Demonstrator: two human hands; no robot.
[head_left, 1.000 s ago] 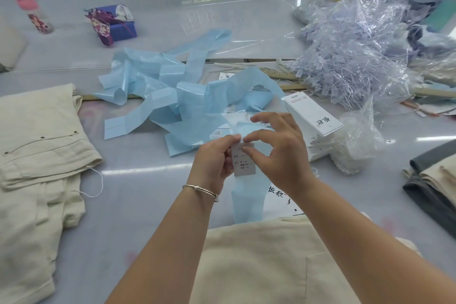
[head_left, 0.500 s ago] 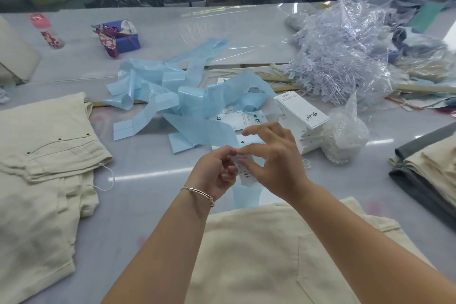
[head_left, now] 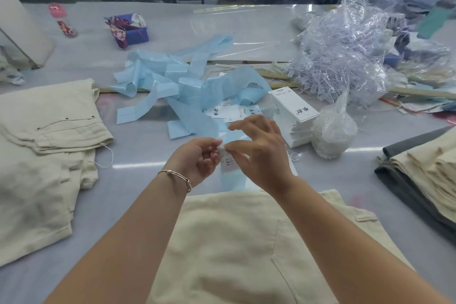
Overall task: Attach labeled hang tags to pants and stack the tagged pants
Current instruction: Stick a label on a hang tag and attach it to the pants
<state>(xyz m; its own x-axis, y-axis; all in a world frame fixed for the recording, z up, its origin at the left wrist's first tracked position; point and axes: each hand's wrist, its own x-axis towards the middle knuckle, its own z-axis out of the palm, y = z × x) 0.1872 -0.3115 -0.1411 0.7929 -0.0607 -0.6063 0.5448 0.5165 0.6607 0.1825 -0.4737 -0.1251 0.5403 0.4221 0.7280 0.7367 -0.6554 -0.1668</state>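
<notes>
Both hands meet above the table's middle. My left hand [head_left: 198, 159] and my right hand [head_left: 259, 153] pinch the top corner of a small white printed label [head_left: 227, 163] that still hangs on a pale blue backing strip [head_left: 232, 180]. Cream pants [head_left: 246, 249] lie flat in front of me, below my forearms. Another pair of cream pants [head_left: 44, 155] lies at the left, with a white string loop at its edge. A stack of white hang tags [head_left: 293, 116] stands just right of my hands.
A heap of used blue backing strips [head_left: 172, 86] lies behind my hands. Clear plastic bags of tag fasteners [head_left: 345, 57] fill the back right. Folded cream and grey pants [head_left: 419, 175] are piled at the right edge. A purple box [head_left: 130, 29] stands at the back left.
The view has tilted so the table sits lower in frame. My fingers have shifted from holding the label flat to pinching its top corner, and the label now hangs down from the strip.
</notes>
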